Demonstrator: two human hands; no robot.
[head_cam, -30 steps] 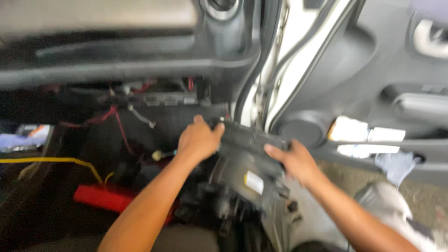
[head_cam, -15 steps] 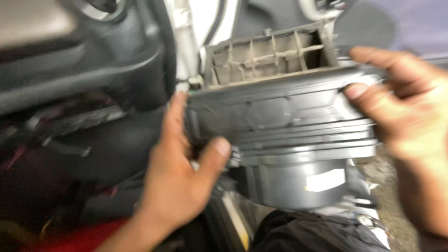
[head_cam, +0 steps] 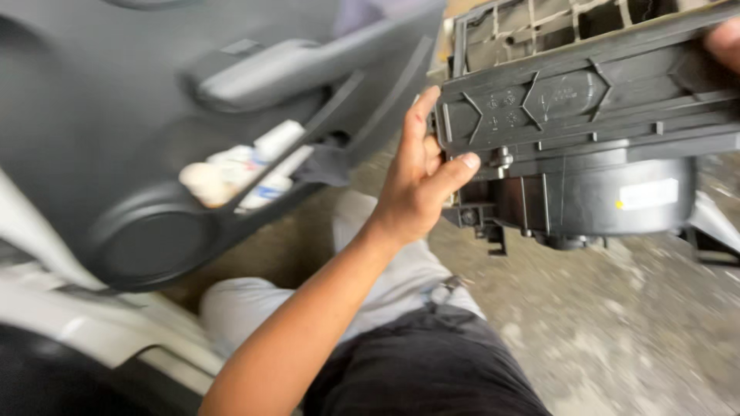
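Observation:
A large black plastic blower housing, ribbed on top with a round drum and a white label below, is held up in the air at the upper right. My left hand grips its left end, thumb on the front face and fingers behind the edge. Only a fingertip of my right hand shows at the top right corner, pressed on the housing's upper right edge. The rest of that hand is out of frame.
An open grey car door panel with an armrest, a round speaker grille and a pocket holding white items fills the left. Below lie my legs in grey and black clothing and a rough concrete floor.
The housing has come out of the car's footwell and swung to the right over the concrete floor. The view turned from the dashboard to the open door.

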